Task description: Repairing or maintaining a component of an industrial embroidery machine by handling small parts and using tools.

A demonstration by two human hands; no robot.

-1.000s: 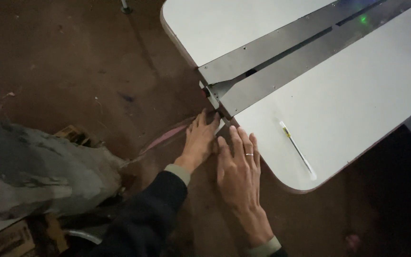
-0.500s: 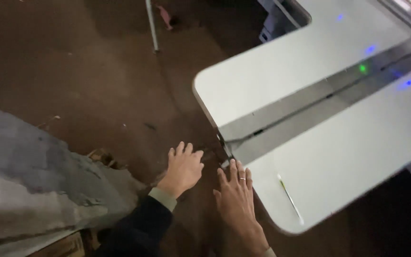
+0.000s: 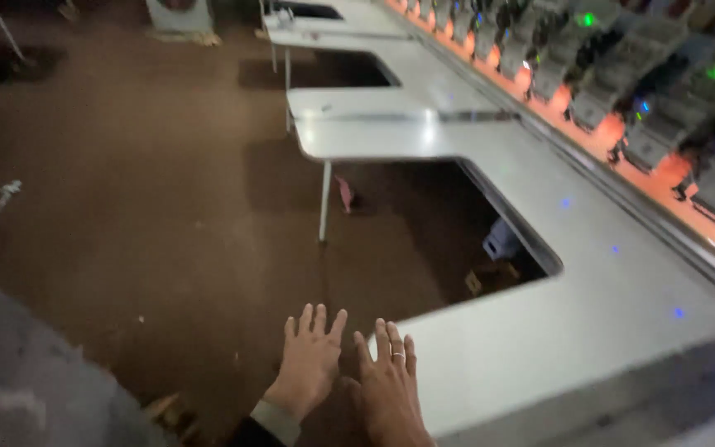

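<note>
Bench [image 3: 589,331], white, long, with deep cut-out bays along its near side, is running from the lower right up toward the top centre; its rounded near corner is sitting right by both hands. Right hand [image 3: 391,385] is lying flat, fingers spread, a ring on one finger, fingertips at or just over that corner edge; cannot tell if they are actually pressing on it. Left hand [image 3: 309,360] is hovering just beside it, over the brown floor [image 3: 142,215], fingers fanned, touching nothing that shows. Neither grip is closing on anything: both are fully splayed and empty. A dark sleeve with a pale cuff [image 3: 279,420] is showing at the left wrist.

Judging by the pose, the hands are being held flat and low as if bracing or feeling for the bench edge rather than picking something up.

Further out, a row of machine heads [image 3: 622,74] with green and blue indicator lights is lining the far side of the bench over an orange strip. A thin white leg [image 3: 323,203] is propping the next bench section. A grey blurred mass [image 3: 26,372] is filling the lower left corner.
</note>
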